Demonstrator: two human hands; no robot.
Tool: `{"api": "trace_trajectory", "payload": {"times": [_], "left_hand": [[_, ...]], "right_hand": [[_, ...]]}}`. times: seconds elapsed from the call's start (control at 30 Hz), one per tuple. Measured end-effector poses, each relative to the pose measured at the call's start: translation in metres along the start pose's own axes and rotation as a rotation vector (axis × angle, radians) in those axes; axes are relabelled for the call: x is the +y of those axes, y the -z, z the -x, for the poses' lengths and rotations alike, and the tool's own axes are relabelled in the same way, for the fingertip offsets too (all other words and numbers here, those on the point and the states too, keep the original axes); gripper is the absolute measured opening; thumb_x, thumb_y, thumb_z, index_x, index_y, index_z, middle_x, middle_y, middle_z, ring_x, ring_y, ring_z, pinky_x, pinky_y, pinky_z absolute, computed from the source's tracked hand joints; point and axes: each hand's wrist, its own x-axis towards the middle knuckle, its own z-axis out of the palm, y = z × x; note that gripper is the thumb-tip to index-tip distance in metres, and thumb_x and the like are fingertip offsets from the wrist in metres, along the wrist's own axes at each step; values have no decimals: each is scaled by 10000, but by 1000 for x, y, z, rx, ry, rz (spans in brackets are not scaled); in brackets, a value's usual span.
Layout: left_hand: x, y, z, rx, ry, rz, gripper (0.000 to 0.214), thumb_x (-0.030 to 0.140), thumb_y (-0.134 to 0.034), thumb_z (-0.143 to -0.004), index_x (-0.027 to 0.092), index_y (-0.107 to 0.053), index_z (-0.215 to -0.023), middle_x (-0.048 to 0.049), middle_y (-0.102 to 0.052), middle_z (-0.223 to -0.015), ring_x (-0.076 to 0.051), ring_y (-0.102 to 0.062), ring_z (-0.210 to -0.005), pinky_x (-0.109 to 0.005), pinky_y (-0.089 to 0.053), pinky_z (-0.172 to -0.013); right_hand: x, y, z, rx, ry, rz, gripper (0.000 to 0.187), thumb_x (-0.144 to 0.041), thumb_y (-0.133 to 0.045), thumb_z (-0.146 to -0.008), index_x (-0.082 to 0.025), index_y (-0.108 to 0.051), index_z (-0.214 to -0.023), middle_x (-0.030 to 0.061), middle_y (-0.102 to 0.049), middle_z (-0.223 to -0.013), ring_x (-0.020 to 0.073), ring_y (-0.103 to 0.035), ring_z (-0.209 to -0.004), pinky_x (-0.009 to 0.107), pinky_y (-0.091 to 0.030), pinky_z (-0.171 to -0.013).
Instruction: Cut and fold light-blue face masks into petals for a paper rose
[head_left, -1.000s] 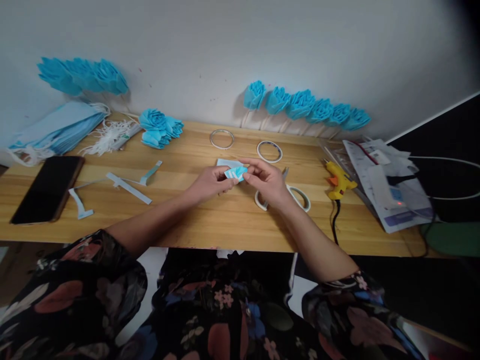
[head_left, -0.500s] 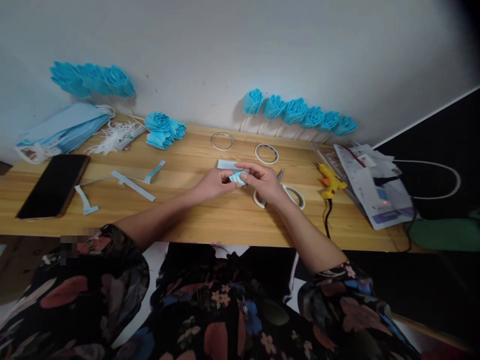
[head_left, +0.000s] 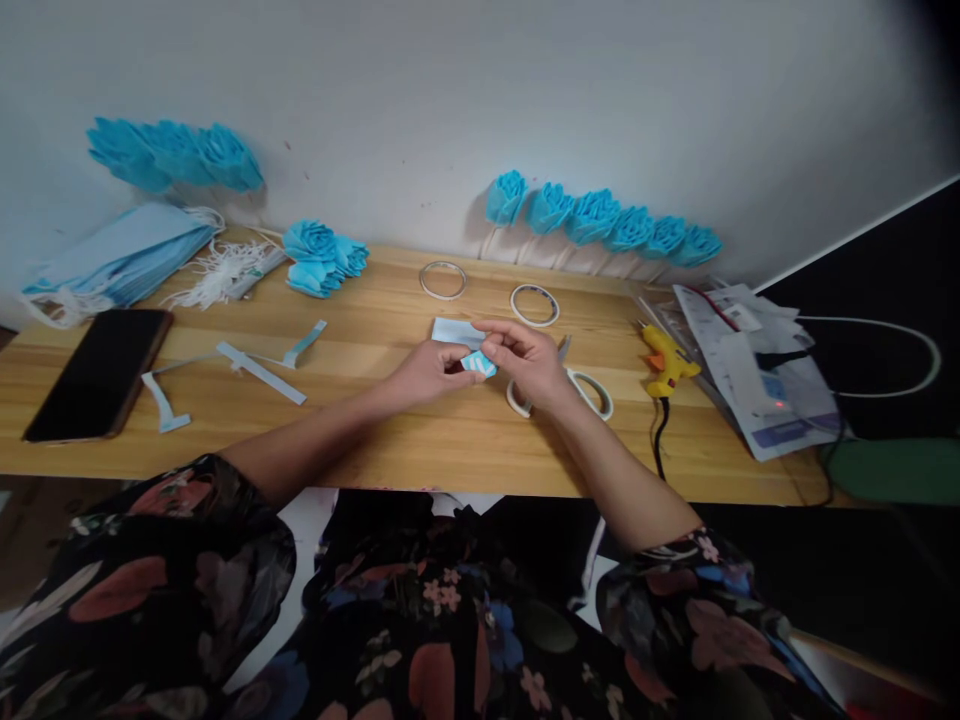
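Note:
Between my hands is a small folded piece of light-blue fabric (head_left: 478, 367) with white stripes across its face. My left hand (head_left: 431, 376) pinches its left side between thumb and fingers. The thumb and fingertips of my right hand (head_left: 531, 364) close on its upper right edge. Just behind my fingers a flat pale-blue strip (head_left: 451, 331) lies on the table. Under my right hand and wrist are scissors (head_left: 596, 394) with pale loop handles, partly hidden, one blade tip showing.
Two tape rings (head_left: 535, 304) lie behind my hands. Blue fabric roses (head_left: 594, 217) on pale stems lean against the wall; others (head_left: 319, 255) lie on the table. At left are masks (head_left: 124, 262), a phone (head_left: 99, 374) and cut strips (head_left: 261, 373); at right, a yellow glue gun (head_left: 669, 362).
The striped blue piece has turned slightly and shows more of its face. My right fingers have shifted a little on its edge. The whole view has moved slightly.

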Motion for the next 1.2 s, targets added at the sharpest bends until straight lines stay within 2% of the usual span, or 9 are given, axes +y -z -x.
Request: {"api": "trace_trajectory", "payload": {"times": [0.1, 0.27, 0.37, 0.5, 0.63, 0.83, 0.97, 1.07, 1.2], "left_hand": [[2, 2, 1, 16, -2, 10, 267, 372, -659, -801, 176, -540, -665, 59, -417, -593, -84, -378, -579, -223, -285, -550], [6, 8, 0, 67, 14, 104, 222, 376, -686, -792, 164, -622, -797, 25, -557, -675, -81, -452, -599, -220, -340, -570], [7, 10, 0, 101, 47, 121, 222, 356, -722, -767, 169, -606, -749, 38, -530, -623, -69, -426, -560, -210, -326, -537], [6, 11, 1, 137, 85, 179, 240, 375, -736, -779, 176, -604, -748, 55, -497, -553, -60, -397, -493, -198, -303, -478], [5, 12, 1, 180, 95, 248, 273, 410, -747, -773, 178, -608, -739, 51, -502, -535, -63, -423, -477, -195, -328, -462], [5, 10, 0, 183, 143, 279, 277, 427, -724, -796, 176, -613, -757, 40, -525, -569, -69, -454, -504, -191, -363, -469], [7, 11, -1, 163, 144, 221, 221, 381, -711, -811, 173, -634, -822, 41, -544, -592, -76, -474, -518, -195, -388, -485], [7, 12, -1, 137, 108, 171, 195, 350, -710, -815, 169, -637, -825, 54, -507, -575, -71, -439, -514, -195, -364, -492], [6, 12, 0, 140, 96, 144, 240, 388, -701, -821, 171, -612, -769, 51, -488, -576, -71, -413, -520, -202, -330, -496]], "right_hand": [[1, 1, -1, 36, -7, -11, 397, -507, -761, -815, -242, -756, -1111, -19, -656, -766, 121, -560, -674, 282, -456, -657], [-3, 2, 2, 73, -11, 36, 308, -424, -739, -847, -252, -762, -1101, -9, -683, -795, 132, -575, -690, 301, -473, -676], [-7, 3, 4, 88, -11, 111, 297, -451, -701, -883, -264, -767, -1105, -9, -669, -777, 139, -564, -683, 306, -471, -664], [-10, 4, 5, 48, -40, 79, 367, -522, -627, -932, -274, -737, -1179, 1, -674, -799, 149, -585, -689, 323, -499, -677], [-9, 1, 4, -28, -78, 2, 499, -449, -759, -836, -277, -664, -1295, 15, -688, -901, 163, -603, -768, 330, -504, -717], [-7, 1, 3, 24, -52, 69, 499, -360, -745, -830, -274, -650, -1312, -24, -599, -805, 145, -542, -738, 303, -454, -699], [-7, 1, 4, 17, -53, 99, 478, -330, -747, -820, -287, -669, -1290, -36, -541, -755, 135, -490, -690, 292, -412, -647], [-8, -1, 5, -5, -58, 98, 439, -332, -752, -822, -287, -691, -1254, -29, -564, -769, 135, -493, -695, 298, -423, -662], [-10, -2, 5, -44, -59, 35, 379, -385, -724, -862, -272, -707, -1223, 0, -656, -855, 148, -570, -768, 322, -471, -740]]}}
